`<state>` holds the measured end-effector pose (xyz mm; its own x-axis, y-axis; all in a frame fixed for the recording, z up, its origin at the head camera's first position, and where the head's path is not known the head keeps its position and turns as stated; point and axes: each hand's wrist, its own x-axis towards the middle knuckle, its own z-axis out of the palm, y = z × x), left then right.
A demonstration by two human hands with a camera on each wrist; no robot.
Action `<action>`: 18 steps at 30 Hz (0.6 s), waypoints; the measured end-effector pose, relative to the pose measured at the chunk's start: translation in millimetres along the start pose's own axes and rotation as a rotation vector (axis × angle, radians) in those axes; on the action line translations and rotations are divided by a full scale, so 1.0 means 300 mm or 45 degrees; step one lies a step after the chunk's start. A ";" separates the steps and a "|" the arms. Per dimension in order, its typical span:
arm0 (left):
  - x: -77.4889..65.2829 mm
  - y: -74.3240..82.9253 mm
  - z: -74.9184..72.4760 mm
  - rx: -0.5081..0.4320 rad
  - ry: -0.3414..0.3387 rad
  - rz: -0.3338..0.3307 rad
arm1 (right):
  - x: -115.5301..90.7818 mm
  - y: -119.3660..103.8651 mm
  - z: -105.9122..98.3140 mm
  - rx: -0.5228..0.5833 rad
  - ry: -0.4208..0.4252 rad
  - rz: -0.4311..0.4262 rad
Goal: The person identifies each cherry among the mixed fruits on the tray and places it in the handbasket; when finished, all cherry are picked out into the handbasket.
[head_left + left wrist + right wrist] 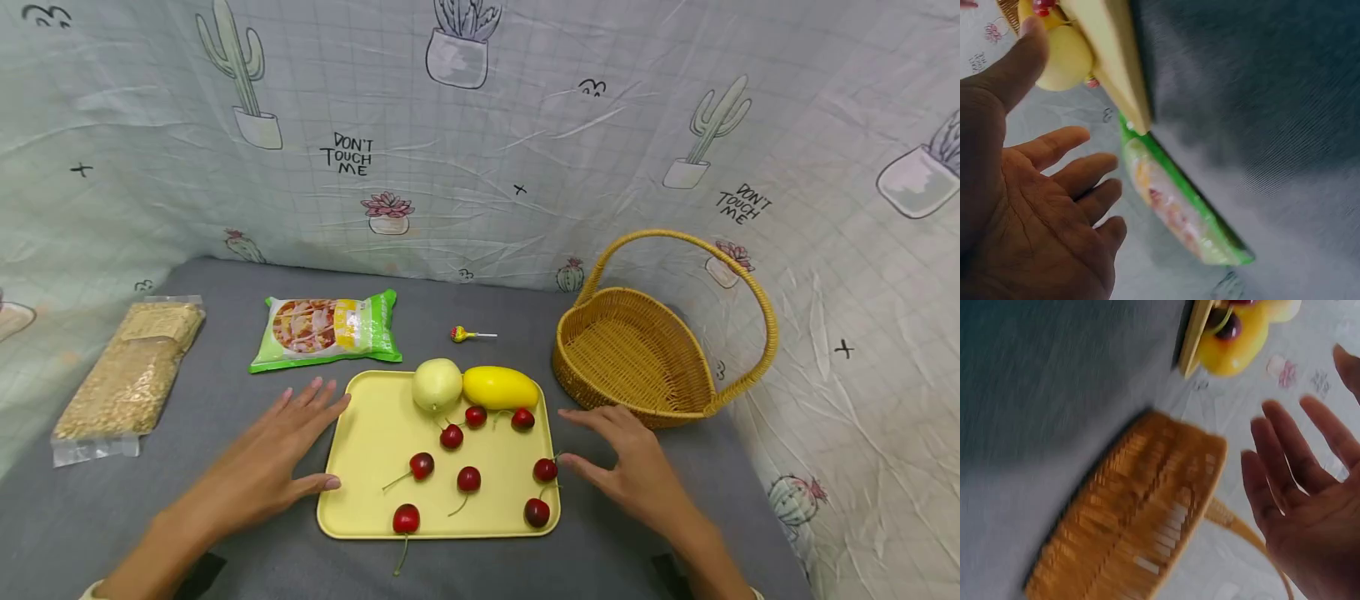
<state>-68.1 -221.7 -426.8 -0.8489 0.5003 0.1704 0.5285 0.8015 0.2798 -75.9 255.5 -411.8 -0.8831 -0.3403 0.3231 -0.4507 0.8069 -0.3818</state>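
A pale yellow tray (367,467) lies in the middle of the head view. On it are a pale green round fruit (437,385), a yellow mango-like fruit (500,388) and several dark red cherries (468,479) with stems. My left hand (281,454) is at the tray's left side, fingers spread and thumb tip over the rim; whether it touches is unclear. On the right side my right hand (633,467) has its fingers extended towards the tray and holds nothing. Both palms look bare in the left wrist view and the right wrist view.
A wicker basket (588,400) with a tall handle stands behind my right hand. Behind the tray lie a green food packet (326,331) and a lollipop (459,334). A clear bag of oat-like flakes (127,375) is at far left. Printed cloth hangs around the grey table.
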 end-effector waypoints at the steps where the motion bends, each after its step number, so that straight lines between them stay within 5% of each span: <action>1: 0.000 -0.005 0.006 -0.044 -0.027 -0.018 | 0.002 -0.005 0.008 0.001 -0.041 -0.016; 10: 0.020 -0.022 0.037 -0.216 -0.193 -0.161 | 0.019 -0.023 0.062 -0.044 -0.358 0.010; 18: 0.019 -0.010 0.054 -0.246 -0.226 -0.210 | 0.026 -0.020 0.093 -0.019 -0.400 -0.036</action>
<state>-74.4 -215.9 -441.8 -0.9003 0.4319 -0.0552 0.3589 0.8079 0.4674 -83.8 234.7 -431.1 -0.8684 -0.4934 0.0493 -0.4758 0.8011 -0.3630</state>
